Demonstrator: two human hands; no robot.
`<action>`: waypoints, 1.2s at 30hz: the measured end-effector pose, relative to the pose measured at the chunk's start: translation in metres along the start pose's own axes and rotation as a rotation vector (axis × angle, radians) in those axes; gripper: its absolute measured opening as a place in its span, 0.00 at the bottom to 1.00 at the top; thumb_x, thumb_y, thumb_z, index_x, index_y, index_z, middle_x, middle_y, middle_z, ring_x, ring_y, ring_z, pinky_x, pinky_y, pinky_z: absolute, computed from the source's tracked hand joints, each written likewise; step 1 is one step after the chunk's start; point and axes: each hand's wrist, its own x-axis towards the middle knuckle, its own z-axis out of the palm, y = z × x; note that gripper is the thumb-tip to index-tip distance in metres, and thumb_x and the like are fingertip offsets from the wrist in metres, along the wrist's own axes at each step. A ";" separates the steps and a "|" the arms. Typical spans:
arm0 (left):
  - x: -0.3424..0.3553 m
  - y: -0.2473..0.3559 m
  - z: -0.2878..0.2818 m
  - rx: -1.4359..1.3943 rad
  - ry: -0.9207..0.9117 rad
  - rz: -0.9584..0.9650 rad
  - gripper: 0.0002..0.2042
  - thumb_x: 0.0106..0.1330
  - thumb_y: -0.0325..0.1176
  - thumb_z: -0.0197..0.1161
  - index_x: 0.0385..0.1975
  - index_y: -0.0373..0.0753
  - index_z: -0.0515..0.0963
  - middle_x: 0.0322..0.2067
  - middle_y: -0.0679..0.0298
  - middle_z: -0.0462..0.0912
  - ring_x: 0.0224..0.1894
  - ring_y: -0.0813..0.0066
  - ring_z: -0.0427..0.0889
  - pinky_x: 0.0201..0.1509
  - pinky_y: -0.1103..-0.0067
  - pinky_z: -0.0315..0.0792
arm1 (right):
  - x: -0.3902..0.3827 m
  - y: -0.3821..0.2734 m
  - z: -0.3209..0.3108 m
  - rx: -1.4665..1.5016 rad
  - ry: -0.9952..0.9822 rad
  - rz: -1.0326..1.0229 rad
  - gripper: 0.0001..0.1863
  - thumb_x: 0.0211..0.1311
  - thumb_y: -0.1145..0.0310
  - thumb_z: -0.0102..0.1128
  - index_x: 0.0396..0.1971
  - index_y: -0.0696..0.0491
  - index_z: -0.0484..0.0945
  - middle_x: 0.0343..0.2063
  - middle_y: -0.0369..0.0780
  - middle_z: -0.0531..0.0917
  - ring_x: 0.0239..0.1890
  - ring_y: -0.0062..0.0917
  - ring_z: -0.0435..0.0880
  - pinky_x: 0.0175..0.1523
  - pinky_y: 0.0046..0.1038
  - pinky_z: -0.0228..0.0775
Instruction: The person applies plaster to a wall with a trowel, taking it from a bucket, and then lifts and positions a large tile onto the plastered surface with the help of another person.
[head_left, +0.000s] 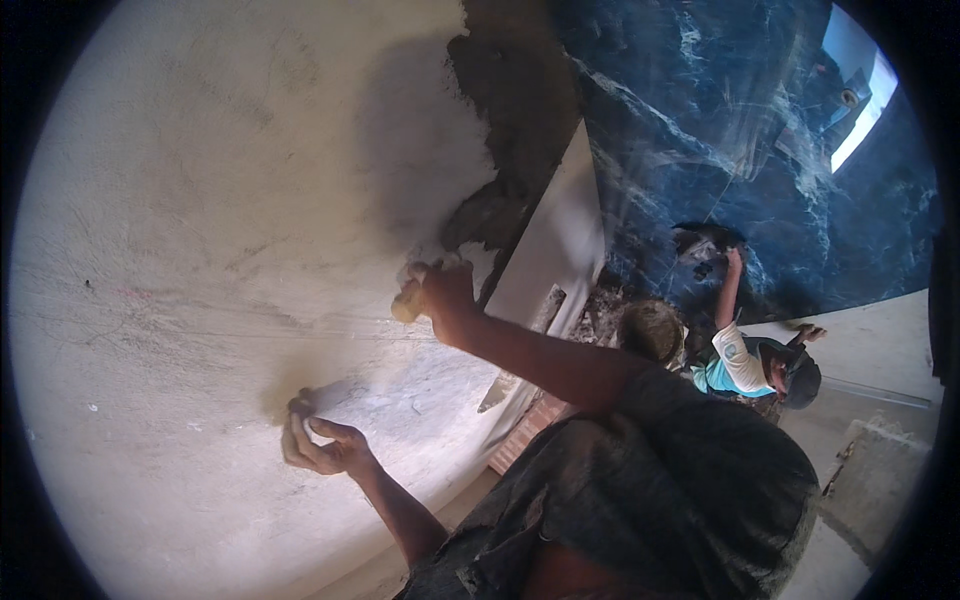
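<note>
My right hand (pixel 447 292) grips a yellowish block (pixel 406 306), perhaps a sponge or float, against a pale plastered wall (pixel 190 200). Just above it, dark grey wet-looking plaster (pixel 510 90) with a ragged edge covers part of the wall. Lower left, my left hand (pixel 330 448) is at the wall, fingers curved and apart, fingertips on or very near the surface, with nothing visible in it.
A blue marbled wall (pixel 680 110) stands at upper right. A co-worker in a cap (pixel 745 365) reaches to a dark patch on it. A round mud-coloured container (pixel 645 330), rubble (pixel 605 310), red brickwork (pixel 520 445) and a rough slab (pixel 865 470) are around the lower right.
</note>
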 end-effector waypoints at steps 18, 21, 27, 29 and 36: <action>-0.002 -0.034 0.047 0.220 0.304 -0.028 0.17 0.67 0.48 0.57 0.41 0.39 0.77 0.40 0.62 0.72 0.42 0.67 0.69 0.40 0.70 0.66 | -0.088 -0.026 0.040 -0.314 -0.307 0.242 0.20 0.57 0.74 0.60 0.43 0.62 0.59 0.39 0.45 0.71 0.37 0.33 0.81 0.36 0.37 0.81; -0.013 -0.043 0.027 0.247 0.265 -0.017 0.18 0.68 0.48 0.57 0.41 0.39 0.77 0.41 0.60 0.72 0.42 0.67 0.69 0.39 0.71 0.66 | -0.134 -0.019 0.003 -0.223 -0.264 0.300 0.24 0.55 0.74 0.63 0.47 0.57 0.59 0.37 0.43 0.69 0.34 0.31 0.81 0.32 0.41 0.81; -0.006 -0.035 0.046 0.141 0.315 -0.010 0.18 0.67 0.49 0.57 0.41 0.38 0.77 0.42 0.58 0.72 0.42 0.67 0.69 0.40 0.73 0.65 | -0.027 -0.038 -0.134 -0.216 0.065 -0.028 0.19 0.58 0.75 0.59 0.48 0.46 0.66 0.34 0.38 0.76 0.25 0.21 0.76 0.24 0.26 0.71; -0.006 -0.037 0.047 0.160 0.302 0.005 0.18 0.68 0.48 0.56 0.41 0.37 0.77 0.42 0.57 0.71 0.43 0.68 0.68 0.39 0.74 0.65 | 0.016 -0.037 -0.160 -0.164 0.058 -0.049 0.14 0.59 0.72 0.58 0.44 0.46 0.69 0.31 0.36 0.75 0.22 0.20 0.74 0.23 0.25 0.70; -0.010 -0.044 0.042 0.218 0.276 -0.016 0.19 0.67 0.51 0.55 0.41 0.39 0.77 0.42 0.59 0.71 0.44 0.67 0.67 0.40 0.69 0.64 | 0.040 -0.020 -0.130 -0.215 0.000 -0.048 0.15 0.57 0.74 0.57 0.43 0.48 0.67 0.26 0.35 0.72 0.20 0.20 0.72 0.23 0.26 0.69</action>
